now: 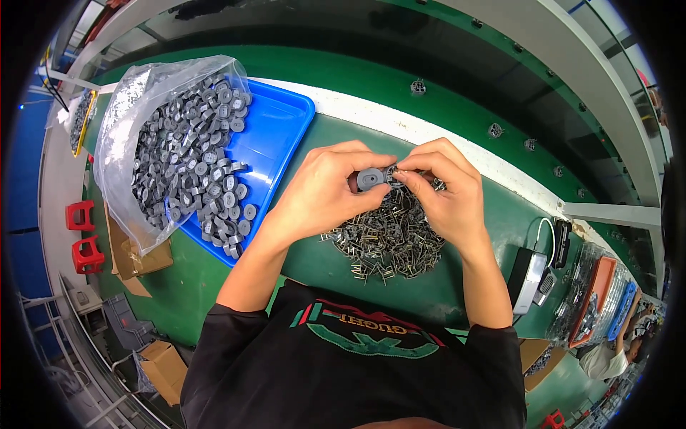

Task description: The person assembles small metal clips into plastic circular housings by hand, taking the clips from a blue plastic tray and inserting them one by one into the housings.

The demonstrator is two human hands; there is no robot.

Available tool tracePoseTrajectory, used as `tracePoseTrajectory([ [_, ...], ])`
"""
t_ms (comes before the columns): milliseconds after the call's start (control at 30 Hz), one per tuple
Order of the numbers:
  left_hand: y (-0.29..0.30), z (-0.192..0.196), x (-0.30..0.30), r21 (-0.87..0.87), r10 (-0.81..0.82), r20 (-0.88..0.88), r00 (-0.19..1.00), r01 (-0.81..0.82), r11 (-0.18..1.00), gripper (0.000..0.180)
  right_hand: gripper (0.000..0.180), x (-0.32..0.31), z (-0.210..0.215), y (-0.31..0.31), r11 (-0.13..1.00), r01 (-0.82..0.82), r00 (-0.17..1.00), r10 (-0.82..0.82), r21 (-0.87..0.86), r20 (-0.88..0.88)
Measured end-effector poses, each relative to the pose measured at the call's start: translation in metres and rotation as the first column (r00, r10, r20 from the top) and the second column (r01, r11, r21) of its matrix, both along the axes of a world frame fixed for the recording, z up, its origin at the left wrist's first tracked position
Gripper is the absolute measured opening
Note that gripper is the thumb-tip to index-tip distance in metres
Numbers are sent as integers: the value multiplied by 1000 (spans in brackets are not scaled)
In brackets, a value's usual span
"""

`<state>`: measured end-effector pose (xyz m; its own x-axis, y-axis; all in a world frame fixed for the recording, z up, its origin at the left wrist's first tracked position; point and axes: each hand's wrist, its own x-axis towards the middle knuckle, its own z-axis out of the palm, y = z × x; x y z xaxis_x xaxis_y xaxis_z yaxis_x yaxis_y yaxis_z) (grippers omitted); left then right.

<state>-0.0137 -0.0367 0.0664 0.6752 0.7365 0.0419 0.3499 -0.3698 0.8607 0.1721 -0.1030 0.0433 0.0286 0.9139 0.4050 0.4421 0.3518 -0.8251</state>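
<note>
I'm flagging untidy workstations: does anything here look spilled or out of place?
Mildly: the clear plastic bag overhangs the edge of the blue tray, with grey round parts spilling from its mouth. Metal-pinned parts lie in a loose heap, apparently uncontained, on the green workbench. No damage shows.

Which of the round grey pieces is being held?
The grey piece in the left hand; those heaped in the clear bag and blue tray lie unheld.

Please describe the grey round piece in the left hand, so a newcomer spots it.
On the green workbench, find the pile of metal-pronged parts. Above it in view, the left hand pinches the grey round piece, while its lookalikes lie heaped at the plastic bag.
</note>
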Motion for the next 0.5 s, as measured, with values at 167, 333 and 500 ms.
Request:
tracePoseTrajectory([
  [167, 4, -8, 3, 92, 3, 45, 999, -7, 996, 33, 21, 0, -10, 0, 865, -100, 916, -113, -492, -385],
  [333, 10, -33, 4, 250, 133, -78, 988, -110, 962, 26, 17, 36, -37, 22, 941, 289, 941, -247, -174, 230],
  [500, 30, -34, 7, 160, 245, 46, 969, -249, 955, 21, 21, 114, -64, 39, 752, 650, 710, -549, -111, 441],
])
